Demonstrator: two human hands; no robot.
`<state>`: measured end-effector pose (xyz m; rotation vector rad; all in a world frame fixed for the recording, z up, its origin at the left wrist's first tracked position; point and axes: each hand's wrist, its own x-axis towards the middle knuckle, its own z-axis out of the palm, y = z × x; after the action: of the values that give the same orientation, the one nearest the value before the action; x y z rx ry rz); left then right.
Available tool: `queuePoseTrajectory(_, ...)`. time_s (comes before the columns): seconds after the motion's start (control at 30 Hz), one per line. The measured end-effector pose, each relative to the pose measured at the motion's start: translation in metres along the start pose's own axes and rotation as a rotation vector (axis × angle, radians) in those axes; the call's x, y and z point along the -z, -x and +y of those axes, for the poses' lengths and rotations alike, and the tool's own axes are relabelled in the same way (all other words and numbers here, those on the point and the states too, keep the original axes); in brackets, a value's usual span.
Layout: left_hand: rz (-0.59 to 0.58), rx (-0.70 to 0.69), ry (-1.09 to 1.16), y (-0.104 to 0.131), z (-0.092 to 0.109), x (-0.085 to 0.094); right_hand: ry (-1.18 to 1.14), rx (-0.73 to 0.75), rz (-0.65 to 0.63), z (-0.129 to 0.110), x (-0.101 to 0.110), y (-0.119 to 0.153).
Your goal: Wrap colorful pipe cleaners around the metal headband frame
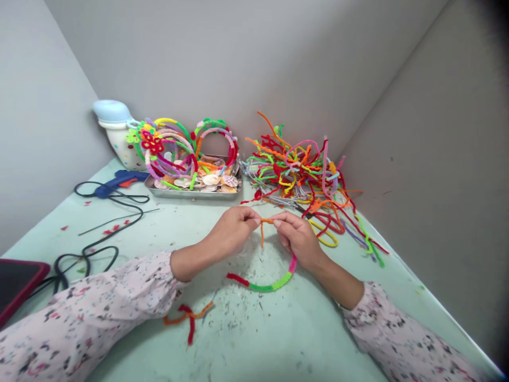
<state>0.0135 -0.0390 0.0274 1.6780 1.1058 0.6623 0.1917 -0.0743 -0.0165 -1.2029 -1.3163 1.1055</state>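
Between my two hands runs a short stretch of orange pipe cleaner (262,233), with one end hanging straight down. My left hand (234,229) is closed, thumb and fingertips pinching the orange pipe cleaner from the left. On the right, my right hand (299,237) pinches it too. A curved hoop (273,287) wrapped in red, green and pink comes out below my right hand and bends left to a free red end. Inside my right hand the hoop's upper part is hidden. Below my left forearm lie loose orange and red pipe cleaner pieces (190,317).
A metal tray (191,195) of shells holds several wrapped hoops. Behind my right hand is a heap of pipe cleaners (294,164), with yellow-handled scissors (324,236). Left are a blue glue gun (119,182), its black cord (135,217), a lidded cup (121,140) and a dark tablet (18,286).
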Motion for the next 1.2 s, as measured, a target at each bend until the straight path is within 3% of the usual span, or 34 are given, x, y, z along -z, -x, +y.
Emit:
queuePoseTrajectory(0.2, -0.047, 0.166, 0.188, -0.003, 0.000, 0.001, 0.022, 0.000, -0.008, -0.001, 0.000, 0.000)
queuePoseTrajectory(0.47, -0.099, 0.075, 0.132, -0.003, -0.003, 0.006, 0.008, -0.009, -0.004, 0.000, 0.000, 0.000)
queuePoseTrajectory(0.7, -0.090, 0.092, 0.124, -0.006, -0.009, 0.005, 0.015, -0.024, -0.011, -0.001, -0.001, 0.000)
queuePoseTrajectory(0.93, -0.158, 0.123, 0.239, -0.007, -0.009, 0.005, 0.035, -0.005, -0.031, -0.001, 0.000, 0.001)
queuePoseTrajectory(1.2, -0.246, 0.335, 0.497, -0.004, 0.002, 0.007, 0.030, -0.007, -0.033, -0.001, 0.000, 0.001)
